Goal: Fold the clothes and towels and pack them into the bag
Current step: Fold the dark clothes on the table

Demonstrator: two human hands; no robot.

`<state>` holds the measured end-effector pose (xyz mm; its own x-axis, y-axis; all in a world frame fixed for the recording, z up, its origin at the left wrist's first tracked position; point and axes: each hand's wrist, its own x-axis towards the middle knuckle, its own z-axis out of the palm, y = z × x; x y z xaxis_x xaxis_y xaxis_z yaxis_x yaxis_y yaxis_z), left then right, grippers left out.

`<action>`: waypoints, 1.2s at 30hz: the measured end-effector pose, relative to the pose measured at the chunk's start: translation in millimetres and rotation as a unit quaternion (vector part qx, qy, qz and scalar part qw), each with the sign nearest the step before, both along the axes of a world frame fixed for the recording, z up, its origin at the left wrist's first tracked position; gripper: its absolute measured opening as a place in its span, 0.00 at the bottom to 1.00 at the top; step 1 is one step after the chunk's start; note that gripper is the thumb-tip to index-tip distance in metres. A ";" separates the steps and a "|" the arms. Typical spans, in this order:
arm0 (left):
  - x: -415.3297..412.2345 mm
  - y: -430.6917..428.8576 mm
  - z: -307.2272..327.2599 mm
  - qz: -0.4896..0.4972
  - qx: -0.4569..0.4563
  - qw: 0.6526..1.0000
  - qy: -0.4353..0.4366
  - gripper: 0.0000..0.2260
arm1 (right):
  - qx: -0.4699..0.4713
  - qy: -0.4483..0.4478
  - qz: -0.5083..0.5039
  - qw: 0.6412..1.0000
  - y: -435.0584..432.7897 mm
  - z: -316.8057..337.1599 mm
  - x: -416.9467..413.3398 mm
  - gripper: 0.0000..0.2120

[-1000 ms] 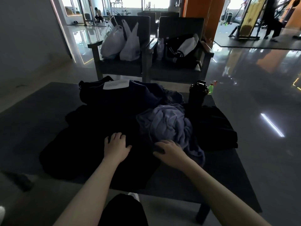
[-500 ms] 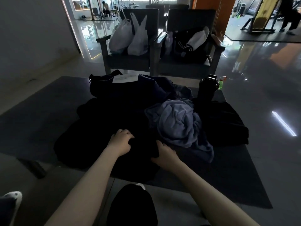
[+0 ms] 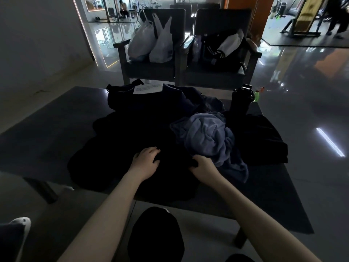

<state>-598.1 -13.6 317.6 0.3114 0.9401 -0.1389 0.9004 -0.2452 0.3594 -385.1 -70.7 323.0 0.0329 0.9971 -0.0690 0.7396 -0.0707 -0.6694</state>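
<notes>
A pile of dark clothes lies on the low dark table (image 3: 47, 133). In front of me is a black garment (image 3: 117, 148); my left hand (image 3: 145, 163) and my right hand (image 3: 203, 166) both grip its near middle with curled fingers. A crumpled lavender towel (image 3: 207, 138) lies just right of my right hand. Another black garment (image 3: 264, 137) rests at the right. A dark bag (image 3: 147, 103) with a white paper sheet (image 3: 148, 88) on it sits at the back of the pile.
A black bottle (image 3: 241, 99) stands at the table's far right, a small green bottle (image 3: 256, 95) behind it. Two armchairs stand beyond, one holding white plastic bags (image 3: 151, 42), the other a black bag (image 3: 221, 48). My dark knee (image 3: 156, 235) is below the table edge.
Both hands went from lying flat on the black garment to curling and gripping its fabric, and drew closer to me. The camera view tilted downward.
</notes>
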 end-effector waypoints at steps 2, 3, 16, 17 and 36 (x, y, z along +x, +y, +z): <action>-1.3 -2.9 3.4 0.001 0.002 1.000 0.020 0.24 | -0.007 -0.003 -0.014 1.000 -1.3 12.9 9.4 0.02; -1.6 -4.2 4.9 0.003 -0.001 0.999 0.034 0.25 | -0.015 -0.008 -0.015 1.000 -2.3 20.0 14.1 0.01; -0.2 -2.2 9.8 0.154 -0.008 0.988 -0.012 0.14 | -0.053 -0.016 -0.001 0.998 -18.1 61.3 57.1 0.06; -0.2 -2.9 10.6 0.166 -0.007 0.986 -0.019 0.12 | -0.055 -0.018 0.002 0.998 -18.7 64.6 60.6 0.06; -26.4 18.8 -30.0 0.129 -0.089 0.983 0.096 0.23 | -0.040 -0.161 -0.122 0.979 -14.7 26.4 55.8 0.28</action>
<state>-624.5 5.2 287.6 0.0179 0.9402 -0.3402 0.9796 0.0515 0.1940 -329.3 -85.4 349.4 0.3013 0.9490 -0.0929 0.8663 -0.3131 -0.3893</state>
